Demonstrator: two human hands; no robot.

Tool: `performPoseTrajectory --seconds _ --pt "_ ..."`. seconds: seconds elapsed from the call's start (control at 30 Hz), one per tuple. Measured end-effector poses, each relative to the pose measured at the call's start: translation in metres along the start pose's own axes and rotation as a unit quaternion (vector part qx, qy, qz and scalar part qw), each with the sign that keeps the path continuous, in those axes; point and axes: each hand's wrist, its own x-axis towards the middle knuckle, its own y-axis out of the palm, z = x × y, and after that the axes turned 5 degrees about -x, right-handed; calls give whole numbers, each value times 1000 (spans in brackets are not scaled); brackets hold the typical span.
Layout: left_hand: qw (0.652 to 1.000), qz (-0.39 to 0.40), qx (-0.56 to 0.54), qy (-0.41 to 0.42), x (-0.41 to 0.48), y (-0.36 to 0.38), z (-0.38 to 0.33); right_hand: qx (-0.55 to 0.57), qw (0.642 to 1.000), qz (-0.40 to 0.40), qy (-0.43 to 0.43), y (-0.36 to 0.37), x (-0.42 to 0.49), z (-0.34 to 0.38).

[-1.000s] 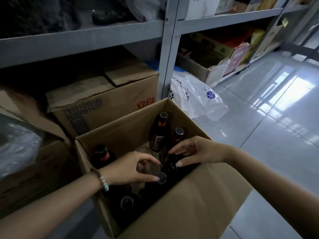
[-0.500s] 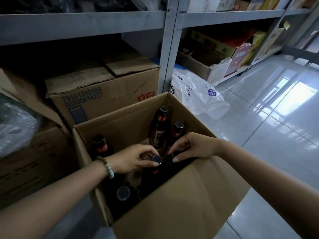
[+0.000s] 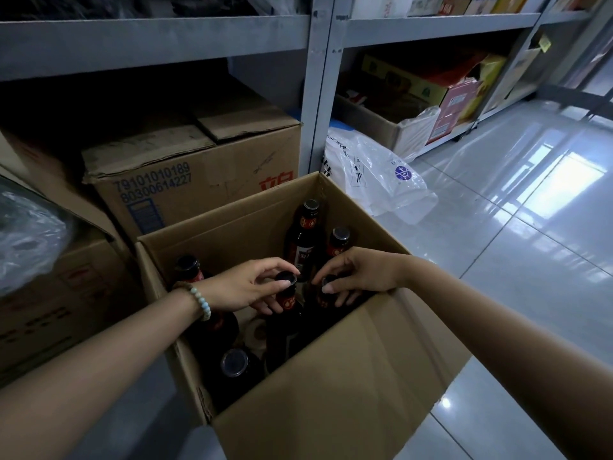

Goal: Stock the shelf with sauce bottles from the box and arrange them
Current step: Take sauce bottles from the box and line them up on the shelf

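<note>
An open cardboard box (image 3: 331, 386) stands on the floor below me with several dark sauce bottles upright inside. My left hand (image 3: 242, 287), a bead bracelet on its wrist, grips the neck of one sauce bottle (image 3: 287, 303) just under its black cap. My right hand (image 3: 358, 277) is closed around the top of a second sauce bottle (image 3: 323, 298) right beside it. Two more bottles (image 3: 306, 234) stand at the box's far corner, another (image 3: 187, 268) at the left wall, and one cap (image 3: 235, 361) shows near the front. The grey metal shelf (image 3: 159, 41) runs above.
A closed carton with printed numbers (image 3: 185, 167) sits under the shelf behind the box. A plastic-wrapped carton (image 3: 36, 260) is at the left. A white plastic bag (image 3: 374, 174) lies by the shelf post (image 3: 318, 88). Glossy tiled floor (image 3: 514, 227) opens to the right.
Both hands have risen toward the box's rim, drawing the two gripped bottles upward. The view has tilted down slightly.
</note>
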Motion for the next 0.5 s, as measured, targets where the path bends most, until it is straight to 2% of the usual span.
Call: performPoseTrajectory --seconds 0.13,0.23,0.5 --pt "1000 2 -6 4 1 -1 2 33 998 -47 -9 -2 4 -1" --pt "1000 -14 -19 15 3 1 2 48 997 -52 -7 -3 5 -1" --pt "996 -84 -9 26 12 1 6 15 994 -102 -23 5 15 -4"
